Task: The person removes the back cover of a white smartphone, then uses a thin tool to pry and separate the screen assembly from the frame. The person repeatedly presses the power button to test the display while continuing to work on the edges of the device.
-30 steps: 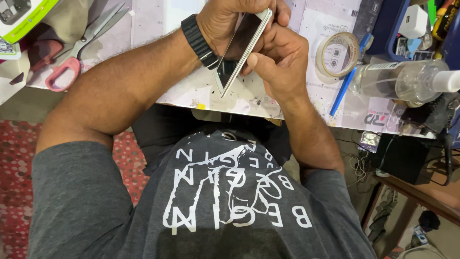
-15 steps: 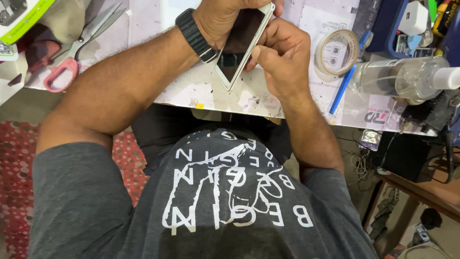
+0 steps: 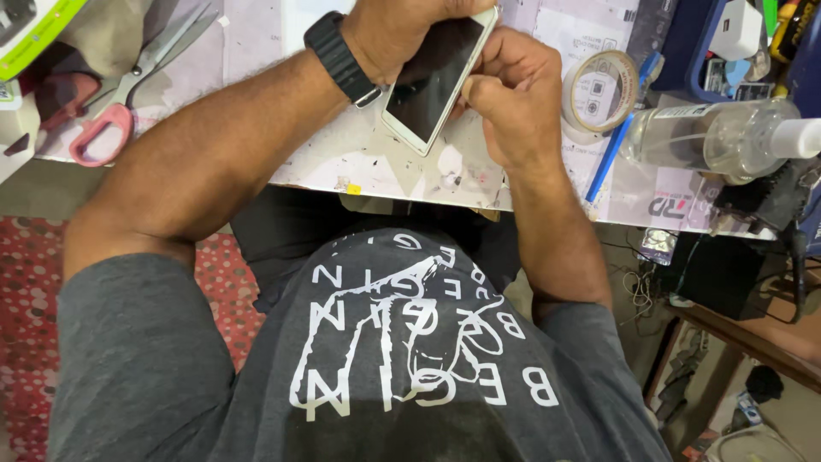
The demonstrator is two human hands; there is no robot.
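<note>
A white smartphone [image 3: 432, 81] with a dark screen is held over the front edge of the worktable [image 3: 376, 158], screen facing up toward me. My left hand [image 3: 398, 30], with a black watch on its wrist, grips the phone's upper end from the left. Fingers of my right hand [image 3: 509, 94] are closed against the phone's right edge; whether they pinch a small tool there is hidden.
Pink-handled scissors [image 3: 115, 111] lie at the table's left. A roll of clear tape [image 3: 599, 90], a blue pen [image 3: 611, 150] and a clear plastic bottle [image 3: 714, 137] lying on its side sit to the right. Blue boxes crowd the far right corner.
The phone has turned from nearly edge-on to screen-up and tilted flatter. Both hands stay on it in about the same place.
</note>
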